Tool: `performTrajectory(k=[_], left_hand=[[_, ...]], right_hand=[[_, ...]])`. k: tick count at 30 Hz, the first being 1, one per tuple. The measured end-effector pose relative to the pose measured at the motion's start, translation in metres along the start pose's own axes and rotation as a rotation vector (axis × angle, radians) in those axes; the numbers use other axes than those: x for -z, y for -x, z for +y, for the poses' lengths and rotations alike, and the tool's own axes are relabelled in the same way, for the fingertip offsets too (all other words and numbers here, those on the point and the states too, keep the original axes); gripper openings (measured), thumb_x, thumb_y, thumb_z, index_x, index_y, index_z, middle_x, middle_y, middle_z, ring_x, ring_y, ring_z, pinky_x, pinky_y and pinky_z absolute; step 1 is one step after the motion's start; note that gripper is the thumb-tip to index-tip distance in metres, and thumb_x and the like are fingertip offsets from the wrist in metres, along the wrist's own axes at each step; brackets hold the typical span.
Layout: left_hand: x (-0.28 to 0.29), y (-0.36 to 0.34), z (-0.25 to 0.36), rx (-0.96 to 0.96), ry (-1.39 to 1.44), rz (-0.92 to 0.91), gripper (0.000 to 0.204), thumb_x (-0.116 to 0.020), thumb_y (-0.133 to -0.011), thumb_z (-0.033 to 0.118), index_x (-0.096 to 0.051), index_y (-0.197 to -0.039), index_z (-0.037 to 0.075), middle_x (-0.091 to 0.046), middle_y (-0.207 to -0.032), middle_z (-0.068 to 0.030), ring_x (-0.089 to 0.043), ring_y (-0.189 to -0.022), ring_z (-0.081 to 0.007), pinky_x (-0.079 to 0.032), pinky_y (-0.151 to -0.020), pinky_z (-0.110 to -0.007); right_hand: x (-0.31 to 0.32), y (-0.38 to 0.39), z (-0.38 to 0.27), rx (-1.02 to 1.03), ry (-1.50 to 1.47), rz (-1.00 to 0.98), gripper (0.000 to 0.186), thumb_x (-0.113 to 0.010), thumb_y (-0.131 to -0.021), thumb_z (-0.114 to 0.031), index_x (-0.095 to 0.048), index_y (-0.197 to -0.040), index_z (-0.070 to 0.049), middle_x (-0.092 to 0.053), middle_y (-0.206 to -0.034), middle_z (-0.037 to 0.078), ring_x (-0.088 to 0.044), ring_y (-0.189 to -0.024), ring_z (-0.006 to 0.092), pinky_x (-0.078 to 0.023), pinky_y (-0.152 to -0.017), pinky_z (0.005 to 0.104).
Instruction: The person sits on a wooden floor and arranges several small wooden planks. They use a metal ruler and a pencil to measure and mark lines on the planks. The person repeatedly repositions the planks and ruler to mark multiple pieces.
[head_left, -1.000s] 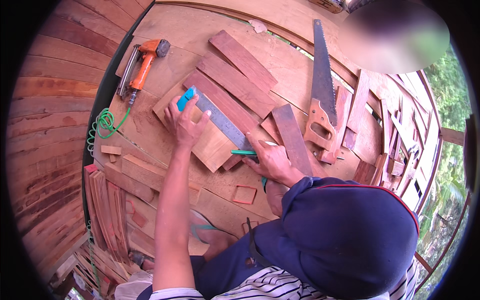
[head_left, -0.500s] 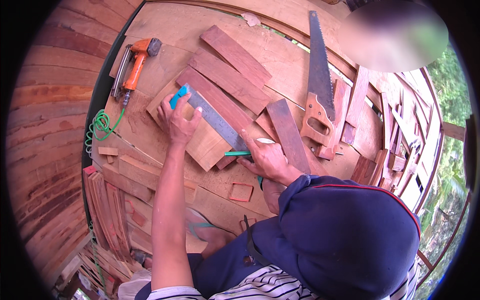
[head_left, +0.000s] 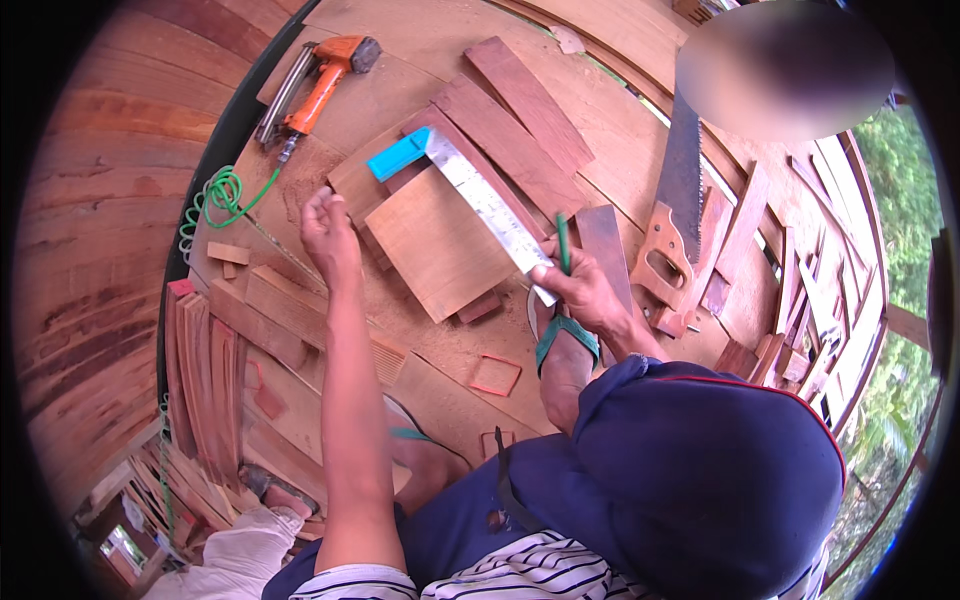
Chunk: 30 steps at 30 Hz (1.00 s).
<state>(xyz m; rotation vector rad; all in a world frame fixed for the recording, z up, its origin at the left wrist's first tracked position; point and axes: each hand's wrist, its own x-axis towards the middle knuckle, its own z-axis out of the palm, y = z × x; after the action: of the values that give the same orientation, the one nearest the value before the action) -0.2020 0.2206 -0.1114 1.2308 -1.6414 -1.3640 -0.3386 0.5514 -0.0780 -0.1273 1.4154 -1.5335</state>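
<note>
A try square with a blue handle and a steel blade (head_left: 482, 205) slants over a light, squarish board (head_left: 440, 245). My right hand (head_left: 590, 295) grips the far end of its blade, thumb on top. A green pencil (head_left: 563, 243) stands up between the same hand's fingers. To the left of the board, my left hand (head_left: 332, 240) is off the square, its fingers loosely bent and nothing visible in them. Beneath and behind the board lie reddish-brown planks (head_left: 508, 148), partly covered by it.
An orange nail gun (head_left: 322, 92) with a coiled green hose (head_left: 222, 195) lies at the far left. A handsaw (head_left: 668, 250) rests at right beside wood strips. Offcuts (head_left: 280, 320) lie at near left. A navy cap (head_left: 710, 480) fills the lower right. Another person's sandalled foot (head_left: 285, 492) shows at lower left.
My left hand has let go of the try square's handle and drawn back left. My right hand now grips the blade's end, and the pencil has swung from level to upright.
</note>
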Motion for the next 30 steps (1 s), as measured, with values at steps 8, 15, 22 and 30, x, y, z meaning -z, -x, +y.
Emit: performTrajectory(k=[8,15,22,30], left_hand=[[0.001,0.061,0.009,0.156,-0.512,-0.168,0.052,-0.085,-0.083,0.037,-0.066,-0.104,-0.006,-0.07,-0.085,-0.0122,-0.066,-0.076,-0.0211,-0.055,-0.072,-0.036],[-0.03,0.088,0.02,-0.072,-0.782,-0.103,0.095,-0.092,-0.071,0.048,-0.05,-0.138,-0.005,-0.062,-0.127,-0.0243,-0.06,-0.115,-0.0363,-0.048,-0.097,-0.05],[-0.076,0.122,0.058,-0.019,-1.036,-0.29,0.143,-0.089,-0.061,0.069,-0.012,-0.165,0.007,-0.015,-0.163,-0.0363,-0.026,-0.149,-0.0513,-0.018,-0.118,-0.072],[-0.077,0.098,0.048,-0.243,-1.065,-0.456,0.147,-0.088,-0.056,0.072,-0.007,-0.167,0.019,-0.004,-0.167,-0.0338,-0.01,-0.156,-0.0478,-0.01,-0.118,-0.076]], right_hand=[[0.01,-0.004,0.004,0.033,-0.391,-0.006,0.028,-0.071,-0.1,-0.024,-0.064,-0.122,-0.008,-0.064,-0.085,-0.004,-0.059,-0.071,0.0056,-0.048,-0.06,0.0206],[0.005,-0.012,0.027,0.058,-0.437,0.156,0.014,-0.07,-0.1,-0.018,-0.065,-0.111,-0.012,-0.067,-0.087,-0.005,-0.06,-0.069,0.0042,-0.045,-0.056,0.0192],[0.006,-0.013,0.024,0.007,-0.509,0.136,0.005,-0.066,-0.103,-0.018,-0.063,-0.105,-0.015,-0.065,-0.083,-0.005,-0.055,-0.062,0.0029,-0.039,-0.049,0.0182],[0.027,-0.013,0.032,-0.033,-0.585,0.026,0.013,-0.062,-0.106,-0.025,-0.061,-0.11,-0.013,-0.065,-0.082,0.004,-0.04,-0.05,0.0043,-0.032,-0.045,0.0192]])
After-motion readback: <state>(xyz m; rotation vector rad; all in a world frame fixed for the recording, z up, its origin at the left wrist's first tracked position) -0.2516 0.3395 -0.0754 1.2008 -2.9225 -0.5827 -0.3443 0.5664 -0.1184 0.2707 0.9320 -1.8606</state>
